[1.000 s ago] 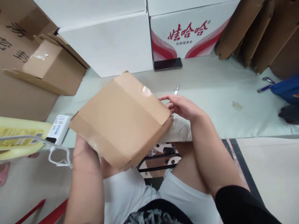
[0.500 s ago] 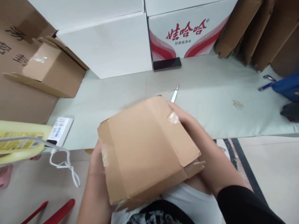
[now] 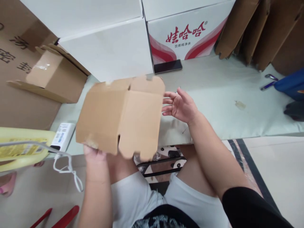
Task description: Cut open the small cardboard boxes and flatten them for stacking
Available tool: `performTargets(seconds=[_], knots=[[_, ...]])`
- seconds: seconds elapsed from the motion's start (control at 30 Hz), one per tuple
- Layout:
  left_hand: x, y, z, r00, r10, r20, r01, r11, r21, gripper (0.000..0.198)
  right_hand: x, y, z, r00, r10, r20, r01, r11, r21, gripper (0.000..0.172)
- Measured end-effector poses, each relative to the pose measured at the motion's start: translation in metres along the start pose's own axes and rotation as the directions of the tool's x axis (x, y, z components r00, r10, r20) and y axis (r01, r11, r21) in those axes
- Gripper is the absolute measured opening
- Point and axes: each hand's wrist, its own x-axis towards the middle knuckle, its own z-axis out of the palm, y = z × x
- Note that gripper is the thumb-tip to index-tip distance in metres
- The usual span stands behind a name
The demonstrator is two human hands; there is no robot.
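Note:
A brown cardboard box [image 3: 102, 110] is held tilted above the near edge of the table, with a notched flap [image 3: 142, 120] standing out on its right side. My left hand [image 3: 95, 154] grips its lower left edge; the fingers are partly hidden by the cardboard. Just right of the flap, my right hand [image 3: 181, 106] is raised with its fingers spread and nothing in it. Clear tape shows near the left thumb.
White cartons [image 3: 106, 50] stand at the back, with a black phone [image 3: 168, 66] before them. Another cardboard box [image 3: 57, 74] sits left, near a white power strip [image 3: 63, 134] and a yellow container [image 3: 23, 145]. Folded cardboard [image 3: 237, 28] leans at back right, above a blue pouch [image 3: 291, 84].
The box has turned and moved left, and its notched flap now faces me. My right hand has come off the box and opened, while my left hand keeps its grip.

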Motion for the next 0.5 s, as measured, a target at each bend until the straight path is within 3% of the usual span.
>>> performTargets(seconds=[0.13,0.23,0.33,0.43,0.5], knots=[[0.015,-0.003,0.006,0.994,0.107,-0.027,-0.110,0.988,-0.106,0.053,0.004,0.006,0.001,0.998,-0.023,-0.055,0.021,0.999,-0.042,0.052],[0.003,0.000,0.014,0.991,0.110,0.070,-0.104,0.991,-0.081,0.045,0.008,0.012,0.001,0.987,0.060,-0.150,-0.067,0.997,-0.039,0.046],[-0.011,0.006,0.022,0.965,0.196,0.172,-0.193,0.981,-0.034,0.048,0.011,0.017,0.000,0.986,0.120,-0.115,-0.123,0.992,-0.014,0.037],[-0.013,0.012,0.031,0.942,0.237,0.240,-0.247,0.969,0.012,0.061,0.013,0.020,-0.001,0.985,0.015,-0.172,-0.027,0.997,-0.069,0.042],[-0.006,0.013,0.035,0.960,0.197,0.197,-0.209,0.977,0.043,0.055,0.014,0.021,-0.001,0.960,-0.112,-0.258,0.074,0.986,-0.152,0.051]])
